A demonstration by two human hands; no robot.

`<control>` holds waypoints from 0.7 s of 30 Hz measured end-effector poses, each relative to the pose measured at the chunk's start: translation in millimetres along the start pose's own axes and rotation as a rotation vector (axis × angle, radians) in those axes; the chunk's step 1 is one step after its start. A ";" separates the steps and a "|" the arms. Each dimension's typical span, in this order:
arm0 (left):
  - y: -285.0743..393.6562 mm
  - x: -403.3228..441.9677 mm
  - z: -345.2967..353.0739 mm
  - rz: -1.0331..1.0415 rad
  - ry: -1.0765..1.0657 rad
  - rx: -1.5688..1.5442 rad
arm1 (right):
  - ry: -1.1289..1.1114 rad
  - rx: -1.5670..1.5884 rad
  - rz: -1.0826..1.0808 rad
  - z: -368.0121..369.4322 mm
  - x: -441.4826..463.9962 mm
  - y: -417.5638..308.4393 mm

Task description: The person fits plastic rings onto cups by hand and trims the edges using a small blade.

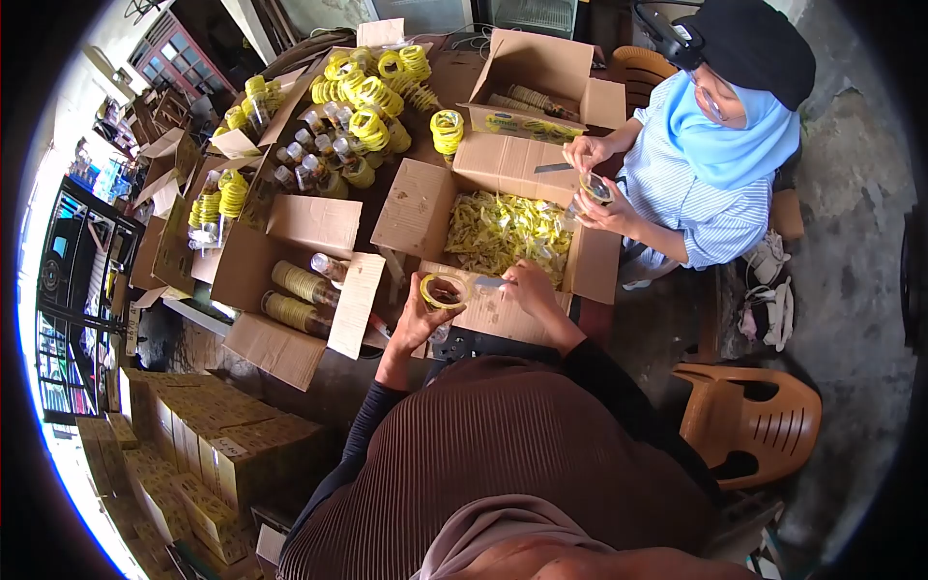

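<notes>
My left hand [418, 317] is closed around a round clear plastic cup [443, 290] with a yellow rim and dark contents. The cup is tilted so its round face shows towards me. My right hand [534, 292] grips a small knife [491, 281], its flat grey blade pointing left at the cup's rim; whether blade and rim touch, I cannot tell. Just beyond both hands stands an open cardboard box [411, 208] holding a heap of yellow plastic scraps [507, 227].
Across the box, a co-worker [715, 184] handles another cup [595, 188]. Stacks of yellow-rimmed cups [372, 97] crowd the table's far left. An open box [290, 372] with cup stacks stands left; another box [532, 68] is behind. An orange chair [749, 416] stands right, stacked cartons [203, 445] lower left.
</notes>
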State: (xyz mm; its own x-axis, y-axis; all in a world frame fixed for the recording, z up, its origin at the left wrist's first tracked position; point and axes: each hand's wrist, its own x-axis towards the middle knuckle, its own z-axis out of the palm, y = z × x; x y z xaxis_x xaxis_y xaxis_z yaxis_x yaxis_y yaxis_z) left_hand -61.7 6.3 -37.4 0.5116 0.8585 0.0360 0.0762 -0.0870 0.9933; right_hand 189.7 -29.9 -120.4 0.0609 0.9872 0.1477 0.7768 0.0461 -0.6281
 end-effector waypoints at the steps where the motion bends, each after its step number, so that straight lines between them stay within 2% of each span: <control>1: 4.1 -1.2 -0.9 -0.040 -0.057 -0.097 | -0.002 -0.001 -0.006 -0.4 2.7 3.9; 3: 3.7 -4.0 -1.5 -0.073 -0.072 -0.124 | -0.010 0.049 0.108 -3.8 6.9 6.6; 4: 1.2 -4.6 -0.6 -0.057 -0.073 -0.114 | -0.011 0.048 0.105 -6.3 7.2 5.0; 6: -7.2 -5.2 -0.5 -0.022 -0.071 -0.073 | 0.176 0.029 0.049 -14.4 4.8 -1.4; 7: -8.8 -4.9 -0.2 -0.022 -0.072 -0.073 | 0.176 0.029 0.049 -20.9 4.3 -9.6; 9: -11.2 -3.8 2.1 0.062 -0.062 0.113 | 0.258 0.249 0.040 -32.9 3.1 -28.7; 10: -5.1 -3.1 5.0 0.061 -0.066 0.112 | 0.260 0.247 0.044 -38.2 0.9 -39.2; 13: 5.3 0.6 13.4 0.135 -0.027 0.254 | 0.271 0.354 -0.038 -50.7 -11.3 -71.0; 19: 22.7 4.2 27.7 0.119 0.060 0.345 | 0.322 0.270 -0.221 -66.2 -22.3 -102.8; 21: 25.9 5.7 30.3 0.202 0.110 0.458 | 0.308 0.266 -0.217 -64.0 -22.6 -103.3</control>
State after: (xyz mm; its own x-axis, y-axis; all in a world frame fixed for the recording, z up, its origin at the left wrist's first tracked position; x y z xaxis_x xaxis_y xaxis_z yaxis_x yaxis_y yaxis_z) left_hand -30.9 -6.4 -14.8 0.4639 0.8476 0.2577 0.3653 -0.4480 0.8160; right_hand 148.2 -66.8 -9.9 0.1293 0.8608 0.4922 0.6069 0.3238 -0.7258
